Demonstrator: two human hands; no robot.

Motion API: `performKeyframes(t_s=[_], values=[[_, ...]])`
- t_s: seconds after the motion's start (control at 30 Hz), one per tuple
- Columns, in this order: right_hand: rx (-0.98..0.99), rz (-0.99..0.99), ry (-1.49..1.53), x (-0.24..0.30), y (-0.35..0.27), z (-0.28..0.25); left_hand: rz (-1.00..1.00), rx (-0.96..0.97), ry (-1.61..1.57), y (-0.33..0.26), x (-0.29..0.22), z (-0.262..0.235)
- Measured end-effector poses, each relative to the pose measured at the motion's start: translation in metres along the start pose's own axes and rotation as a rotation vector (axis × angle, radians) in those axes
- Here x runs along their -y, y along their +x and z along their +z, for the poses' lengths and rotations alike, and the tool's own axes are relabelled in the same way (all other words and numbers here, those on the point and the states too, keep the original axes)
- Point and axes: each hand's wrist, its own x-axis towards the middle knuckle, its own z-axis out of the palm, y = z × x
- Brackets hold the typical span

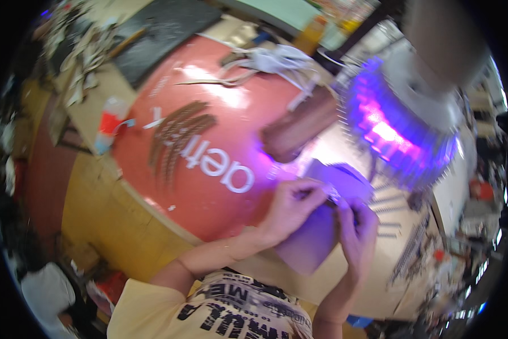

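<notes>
My left hand [292, 206] and my right hand [358, 229] meet in front of me, each with thumb and fingers pinched together. Between their fingertips is a small shiny piece [333, 195], too small and blurred to name. Under the hands lies a flat pale sheet [310, 246], tinted purple by the light. Just beyond them is a purple-lit piece [344, 175] with a dark slit-like line; its kind is unclear. A brown block-like piece [302, 124] sits farther off on the red printed mat [208, 203].
A large round lamp with purple light [401, 124] hangs at the upper right, close above the hands. Brown braided strips [180, 133] lie on the mat. A bottle [110, 124] stands left; whitish straps [276, 59] lie behind. Dark strips [410, 248] rest at right. A person [50, 296] is lower left.
</notes>
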Motion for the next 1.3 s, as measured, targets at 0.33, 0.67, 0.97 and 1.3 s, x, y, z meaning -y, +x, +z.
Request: performKeyframes(t_s=[0.33,0.67,0.97,1.3], values=[[-0.028,-0.040,0.033,0.006,0.001,0.007,0.645,-0.384,0.871,0.017,-0.014,-0.054],[-0.047,-0.052,0.029,0.009,-0.001,0.008,0.621,-0.757,1.794,0.010,-0.053,-0.177],[-0.069,-0.057,0.036,0.005,-0.002,0.008,1.214,-0.512,1.782,0.015,-0.054,-0.147],[-0.087,-0.079,-0.008,0.005,-0.001,0.005,0.909,-0.583,1.803,0.015,-0.084,-0.164]])
